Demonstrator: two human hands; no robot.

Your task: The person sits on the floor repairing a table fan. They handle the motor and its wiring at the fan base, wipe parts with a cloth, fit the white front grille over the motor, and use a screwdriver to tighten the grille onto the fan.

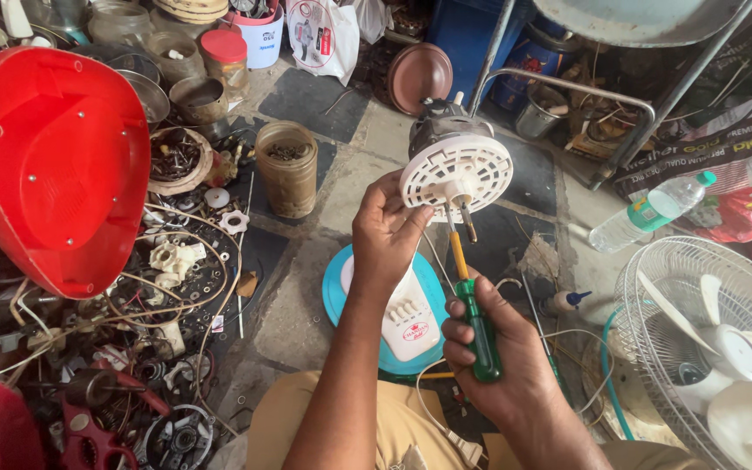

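Fan motor (455,165): gripped at its white round plate by left hand (386,233)
Right hand (491,352): clamped on green screwdriver (472,300) — tip at plate
Around: blue fan base (339,292) below, jar (287,168), fan (715,339) right

This is a small repair workshop on a stone floor: a pile of loose gears, washers and wires (167,287) lies at the left, a white caged fan (715,348) at lower right.

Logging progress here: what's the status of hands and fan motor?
Left hand holds fan motor up by white vented plate. Right hand grips green screwdriver, tip at plate's hub. Nothing between them.
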